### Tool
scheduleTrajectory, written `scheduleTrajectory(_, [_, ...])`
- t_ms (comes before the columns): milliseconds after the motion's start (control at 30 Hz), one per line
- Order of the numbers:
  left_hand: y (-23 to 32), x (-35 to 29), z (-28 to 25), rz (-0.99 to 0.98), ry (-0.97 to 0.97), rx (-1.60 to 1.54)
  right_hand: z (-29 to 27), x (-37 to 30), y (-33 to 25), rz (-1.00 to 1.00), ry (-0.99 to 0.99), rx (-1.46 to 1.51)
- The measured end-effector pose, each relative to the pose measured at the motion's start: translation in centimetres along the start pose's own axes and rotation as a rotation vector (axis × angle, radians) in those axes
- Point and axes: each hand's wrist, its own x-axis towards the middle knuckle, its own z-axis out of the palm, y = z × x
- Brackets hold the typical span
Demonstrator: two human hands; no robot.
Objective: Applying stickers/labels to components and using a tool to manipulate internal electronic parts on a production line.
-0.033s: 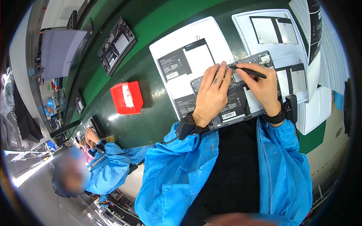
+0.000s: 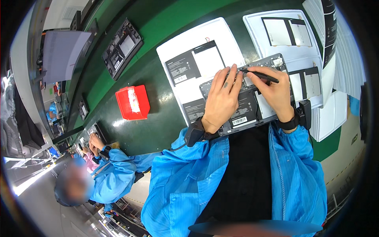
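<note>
An opened laptop base (image 2: 271, 63) lies tilted in front of me, with a dark battery (image 2: 245, 106) fitted in its near part. My right hand (image 2: 276, 93) grips a slim black pen-shaped tool (image 2: 265, 76) between thumb and fingers. Its tip points left at the circuit-board area, close to my left fingertips. My left hand (image 2: 222, 98) rests on the laptop base with its fingers stretched out and holds nothing. What lies right under those fingers is hidden.
Behind the laptop base, a white foam tray (image 2: 221, 31) bears battery packs (image 2: 181, 69). A second white tray (image 2: 252, 23) with batteries stands at the right. A red bin (image 2: 132, 103) sits on the green bench (image 2: 158, 130), left of my hands. Another opened device (image 2: 123, 47) lies farther back; a co-worker's hands (image 2: 95, 143) work at far left.
</note>
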Motion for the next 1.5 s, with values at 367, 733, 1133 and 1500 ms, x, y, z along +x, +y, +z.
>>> scheduleTrajectory(367, [0.2,-0.3,-0.3,0.010,0.007,0.001,-0.3,-0.4,0.6,0.145,0.050,0.217])
scheduleTrajectory(733, [0.4,-0.2,-0.8,-0.012,-0.029,0.006,-0.3,-0.6,0.4,0.094,0.074,0.212])
scheduleTrajectory(1133, [-1.4,-9.4,-3.9,-0.420,0.200,0.022,-0.6,-0.4,0.4,0.004,0.001,0.151])
scheduleTrajectory(1500, [2.2,-7.8,-3.2,-0.775,0.357,-1.210,-3.8,0.0,1.1,0.061,0.114,0.868])
